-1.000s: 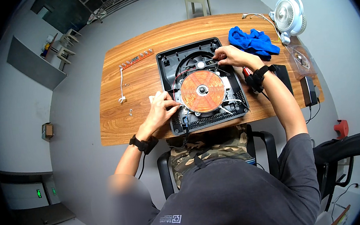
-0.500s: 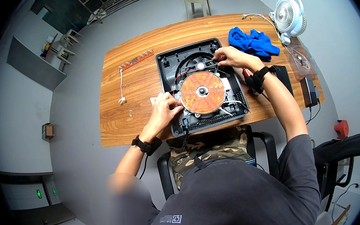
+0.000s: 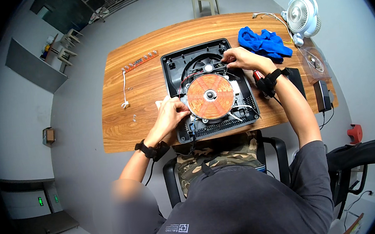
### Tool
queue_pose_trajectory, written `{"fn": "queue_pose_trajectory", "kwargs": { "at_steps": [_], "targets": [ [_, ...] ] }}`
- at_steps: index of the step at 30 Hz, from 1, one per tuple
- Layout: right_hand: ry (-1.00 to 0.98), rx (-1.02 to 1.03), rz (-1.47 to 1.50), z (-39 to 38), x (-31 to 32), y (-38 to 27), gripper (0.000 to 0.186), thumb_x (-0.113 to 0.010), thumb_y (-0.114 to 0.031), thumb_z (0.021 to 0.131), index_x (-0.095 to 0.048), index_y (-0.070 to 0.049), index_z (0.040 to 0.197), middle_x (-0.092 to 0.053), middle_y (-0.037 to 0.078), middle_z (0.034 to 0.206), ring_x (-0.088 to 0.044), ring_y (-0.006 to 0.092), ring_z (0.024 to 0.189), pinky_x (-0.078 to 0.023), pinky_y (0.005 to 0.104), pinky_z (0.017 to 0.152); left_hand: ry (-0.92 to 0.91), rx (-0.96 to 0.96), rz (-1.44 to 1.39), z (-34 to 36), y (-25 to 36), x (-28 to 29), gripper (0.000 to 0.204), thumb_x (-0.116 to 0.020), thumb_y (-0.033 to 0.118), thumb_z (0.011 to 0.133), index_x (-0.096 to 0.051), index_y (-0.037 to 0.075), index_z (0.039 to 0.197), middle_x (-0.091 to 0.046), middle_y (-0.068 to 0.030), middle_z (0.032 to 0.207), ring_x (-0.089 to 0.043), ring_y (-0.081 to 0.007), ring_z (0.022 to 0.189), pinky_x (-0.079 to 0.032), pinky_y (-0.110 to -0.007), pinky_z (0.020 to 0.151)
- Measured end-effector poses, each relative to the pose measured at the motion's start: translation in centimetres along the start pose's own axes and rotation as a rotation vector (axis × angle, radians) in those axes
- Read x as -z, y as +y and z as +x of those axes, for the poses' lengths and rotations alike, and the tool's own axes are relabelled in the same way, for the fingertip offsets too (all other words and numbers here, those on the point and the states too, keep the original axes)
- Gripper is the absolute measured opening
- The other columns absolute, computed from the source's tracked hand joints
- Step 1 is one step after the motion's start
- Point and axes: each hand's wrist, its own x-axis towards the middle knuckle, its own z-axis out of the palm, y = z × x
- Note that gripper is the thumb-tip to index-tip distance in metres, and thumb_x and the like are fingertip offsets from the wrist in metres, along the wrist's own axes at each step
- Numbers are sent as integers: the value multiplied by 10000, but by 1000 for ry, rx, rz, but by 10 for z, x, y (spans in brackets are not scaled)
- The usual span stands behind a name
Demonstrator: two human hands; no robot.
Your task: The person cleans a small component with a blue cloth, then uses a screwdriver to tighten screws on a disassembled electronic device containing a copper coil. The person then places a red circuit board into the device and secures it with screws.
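An opened induction cooker (image 3: pixel 176 74) with a black plastic housing lies on the table in front of me. A round copper coil (image 3: pixel 210 104) sits over its middle, and behind it is a black cooling fan (image 3: pixel 208 67). The fingers of my left hand (image 3: pixel 170 115) are pinched together at the coil's left edge; what is between them is hidden. My right hand (image 3: pixel 238 59) is beside the fan at the far right of the housing, thumb and fingertips closed on something too small to make out. Thin red and white wires run around the coil.
On the wooden table (image 3: pixel 143 92), a control board strip (image 3: pixel 141 61) with a white cable and small loose screws (image 3: pixel 134 118) lie left. To the right are a blue cloth (image 3: pixel 264 45), a white fan (image 3: pixel 301 18), a clear plastic box (image 3: pixel 313 63) and a black box-shaped device (image 3: pixel 322 95).
The view has shifted slightly. Both hands stay at the same places on the induction cooker, with fingers still closed.
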Motion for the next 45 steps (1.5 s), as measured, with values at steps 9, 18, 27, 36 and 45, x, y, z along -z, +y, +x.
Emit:
{"fn": "queue_pose_trajectory", "kwargs": {
  "at_steps": [9,18,27,36,45],
  "targets": [
    [10,-2,22,1,-2,5,272,-784,-67,824,-684,7,1067,-734,152,950,-707,238,898,-558,360,808,-71,-18,-40,5,-6,0,146,-854,223,747,-761,110,760,-637,-5,733,-552,-202,800,-317,-394,821],
    [17,22,19,1,-1,5,276,-788,-64,815,-682,11,1058,-730,157,931,-702,245,871,-558,363,791,-119,-94,-75,1,0,17,163,-855,236,751,-775,116,827,-667,-18,800,-581,-205,881,-307,-392,892],
    [-20,-28,34,2,0,2,265,-778,-61,825,-680,10,1061,-732,160,958,-710,238,912,-559,361,807,-149,-126,-50,2,-3,30,179,-784,301,859,-796,125,895,-692,-25,860,-620,-191,927,-302,-398,944],
    [-29,-93,40,0,0,1,276,-753,-16,861,-664,14,1120,-715,92,953,-666,164,893,-551,325,847,-108,-169,-52,-6,-6,16,186,-757,286,894,-784,104,868,-668,-16,823,-597,-187,894,-295,-397,921],
    [-23,-92,69,1,-4,-2,253,-753,-10,865,-674,25,1103,-712,87,945,-654,144,878,-546,299,828,-129,-128,-100,-12,-10,26,212,-680,293,956,-790,112,937,-699,-30,926,-624,-199,937,-313,-389,924]
  ]
}}
